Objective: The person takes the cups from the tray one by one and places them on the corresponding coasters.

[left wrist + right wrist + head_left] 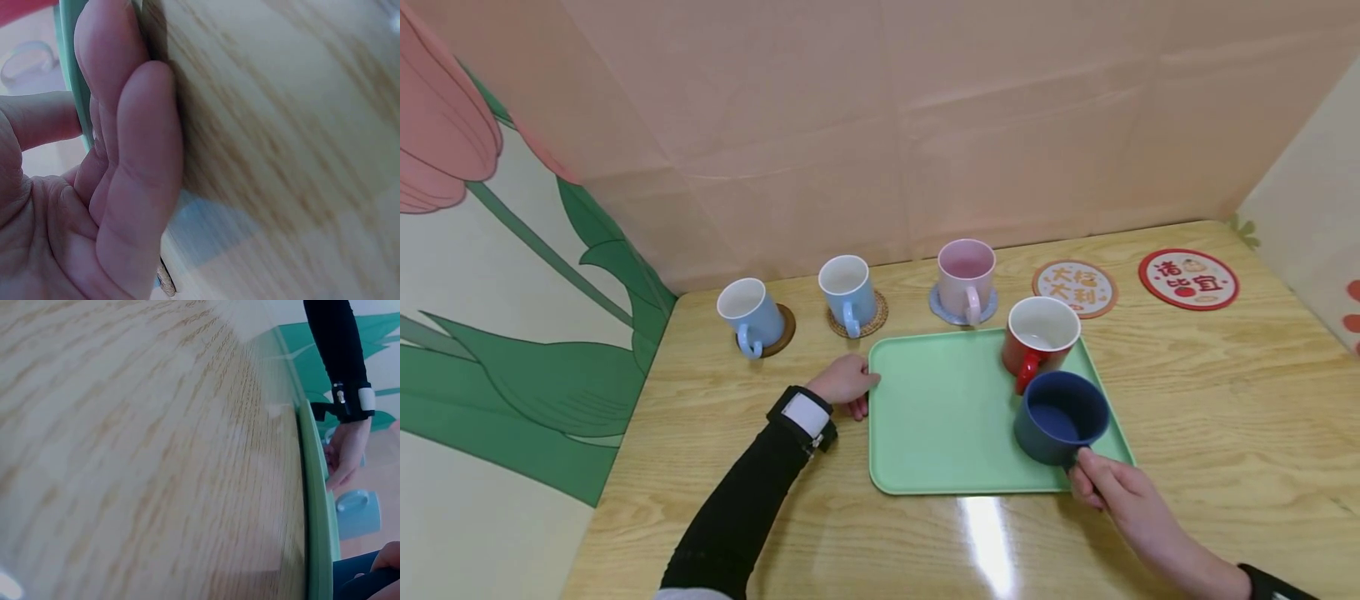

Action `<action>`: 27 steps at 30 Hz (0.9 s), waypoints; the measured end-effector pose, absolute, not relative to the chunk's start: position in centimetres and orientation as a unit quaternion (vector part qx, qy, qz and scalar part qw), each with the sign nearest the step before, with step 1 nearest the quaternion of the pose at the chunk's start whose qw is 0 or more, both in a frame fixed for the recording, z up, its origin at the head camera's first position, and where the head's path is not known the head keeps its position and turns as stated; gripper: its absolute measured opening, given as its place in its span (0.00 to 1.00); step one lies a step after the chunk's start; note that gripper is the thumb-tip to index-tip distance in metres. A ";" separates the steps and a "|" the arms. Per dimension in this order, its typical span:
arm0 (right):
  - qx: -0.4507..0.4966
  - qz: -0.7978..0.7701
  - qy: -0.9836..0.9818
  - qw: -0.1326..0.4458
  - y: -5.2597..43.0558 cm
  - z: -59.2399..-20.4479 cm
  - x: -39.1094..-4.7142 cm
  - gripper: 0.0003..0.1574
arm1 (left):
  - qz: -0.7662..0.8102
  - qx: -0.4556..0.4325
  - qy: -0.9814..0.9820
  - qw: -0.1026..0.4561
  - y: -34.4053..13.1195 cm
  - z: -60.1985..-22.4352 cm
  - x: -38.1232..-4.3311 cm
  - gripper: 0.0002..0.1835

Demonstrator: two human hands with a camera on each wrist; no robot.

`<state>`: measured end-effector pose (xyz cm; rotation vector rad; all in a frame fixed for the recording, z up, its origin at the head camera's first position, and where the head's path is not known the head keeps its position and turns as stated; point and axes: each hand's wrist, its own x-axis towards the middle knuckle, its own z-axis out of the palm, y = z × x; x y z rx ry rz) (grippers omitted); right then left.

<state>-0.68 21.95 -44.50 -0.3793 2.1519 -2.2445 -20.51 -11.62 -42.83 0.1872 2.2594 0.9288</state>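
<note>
A light green tray (940,417) lies on the wooden table. My left hand (844,383) pinches its left rim; in the left wrist view the thumb (47,119) is on one side of the rim and the fingers (147,137) on the other. By its handle, my right hand (1123,500) holds a navy blue mug (1045,437) over the tray's right part; whether the mug's base touches the tray cannot be told. Just behind it, a red mug (1013,354) with a white inside stands at the tray's right side. The right wrist view shows only a bit of the navy mug (350,570).
Behind the tray, a pink mug (953,292) and two light blue mugs (842,302) (760,323) stand on coasters. Two more coasters, an orange one (1075,287) and a red one (1187,279), lie at the back right. A pinkish sheet (887,125) covers the back wall.
</note>
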 end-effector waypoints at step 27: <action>-0.111 -0.733 0.671 0.001 23.4 -42.1 -0.4 0.26 | 0.354 0.071 0.869 0.338 -11.6 -42.5 -20.4 0.14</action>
